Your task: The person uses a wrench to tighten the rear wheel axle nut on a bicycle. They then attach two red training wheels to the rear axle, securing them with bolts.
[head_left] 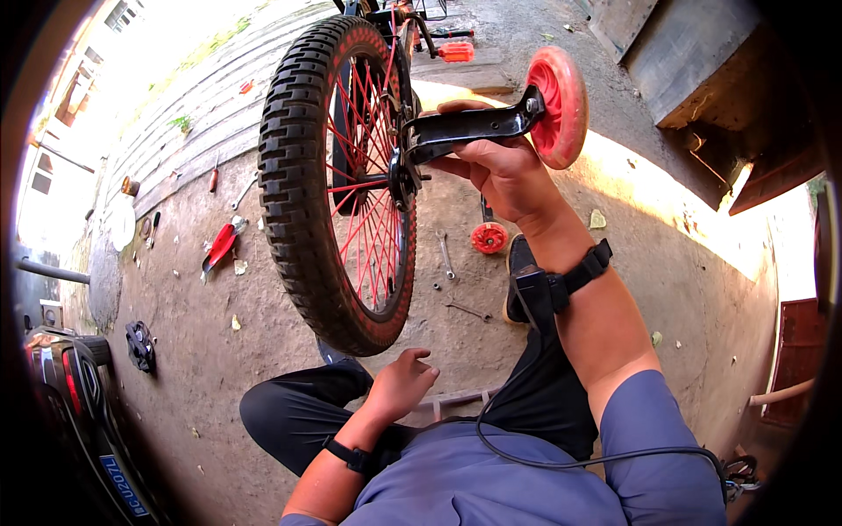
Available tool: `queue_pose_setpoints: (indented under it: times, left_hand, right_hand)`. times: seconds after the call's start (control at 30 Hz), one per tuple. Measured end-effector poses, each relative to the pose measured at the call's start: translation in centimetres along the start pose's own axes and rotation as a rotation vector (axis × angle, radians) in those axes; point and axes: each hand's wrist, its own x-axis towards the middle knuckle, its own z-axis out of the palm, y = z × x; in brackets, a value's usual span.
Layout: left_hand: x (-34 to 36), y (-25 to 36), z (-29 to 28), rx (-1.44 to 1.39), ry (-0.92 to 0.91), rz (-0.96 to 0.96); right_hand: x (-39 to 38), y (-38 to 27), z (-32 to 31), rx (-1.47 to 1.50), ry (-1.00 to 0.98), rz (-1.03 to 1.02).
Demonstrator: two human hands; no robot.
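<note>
Outdoors, right grip (507, 175) holds bracket (465, 130); numberplate (124, 485) bears characters.

On your near left stands a dark car (92, 412), with a red tail light (72, 381) and a blue number plate (124, 485). Just beyond it, you have a crumpled black object (140, 345) on the bare ground (210, 386). Farther off to your left, a grey pipe (54, 272) juts in, a brown roll (130, 186) lies on the ground, and a small green plant (181, 124) shows by pale slabs (237, 96). On your far right is a bulky grey metal structure (702, 66); nearer you lies a yellowish leaf (598, 218). At your right edge stands a reddish-brown panel (794, 351).
</note>
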Motion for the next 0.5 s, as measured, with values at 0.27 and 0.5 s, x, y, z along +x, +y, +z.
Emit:
queue_pose_setpoints:
  times: [0.27, 0.5]
  left_hand:
    - [0.08, -0.13, -0.24, 0.004, 0.004, -0.016]
    - [0.0, -0.15, -0.42, 0.001, 0.004, -0.022]
  right_hand:
    - [-0.08, 0.73, 0.24, -0.105, 0.094, -0.001]
    - [-0.02, 0.22, -0.46, -0.076, 0.207, -0.008]
